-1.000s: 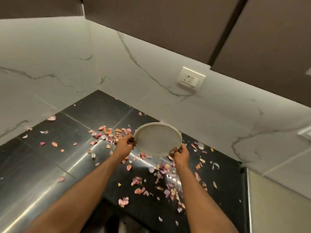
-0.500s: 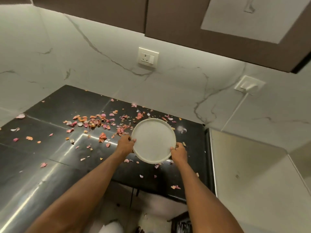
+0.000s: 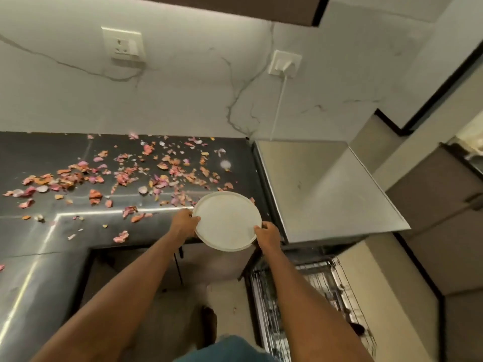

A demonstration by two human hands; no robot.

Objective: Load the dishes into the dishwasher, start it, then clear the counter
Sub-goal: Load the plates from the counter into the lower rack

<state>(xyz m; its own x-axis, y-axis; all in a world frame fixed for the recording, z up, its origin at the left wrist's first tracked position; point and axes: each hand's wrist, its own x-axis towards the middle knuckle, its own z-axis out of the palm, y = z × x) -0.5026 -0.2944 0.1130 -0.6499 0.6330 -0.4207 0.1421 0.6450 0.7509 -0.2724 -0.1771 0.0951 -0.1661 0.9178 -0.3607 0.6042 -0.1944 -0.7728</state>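
Observation:
A round white plate [image 3: 226, 220] is held level in the air over the front right corner of the black counter [image 3: 78, 231]. My left hand [image 3: 184, 222] grips its left rim and my right hand [image 3: 269, 235] grips its right rim. The plate's face is bare. Below and to the right, the dishwasher's wire rack [image 3: 311, 307] is pulled out, under the steel top of the dishwasher [image 3: 326, 189]. Pink and orange petals and peels [image 3: 162, 173] lie scattered across the counter.
A marble wall backs the counter, with a socket [image 3: 122, 44] and a plugged-in white cable [image 3: 281, 97]. Dark cabinets hang overhead. Brown cabinet fronts stand at the right [image 3: 428, 220]. My foot [image 3: 209, 325] is on the floor by the rack.
The plate has travelled right and toward me, from above the scraps to the counter's corner. My view has swung right, bringing the dishwasher and its rack into sight.

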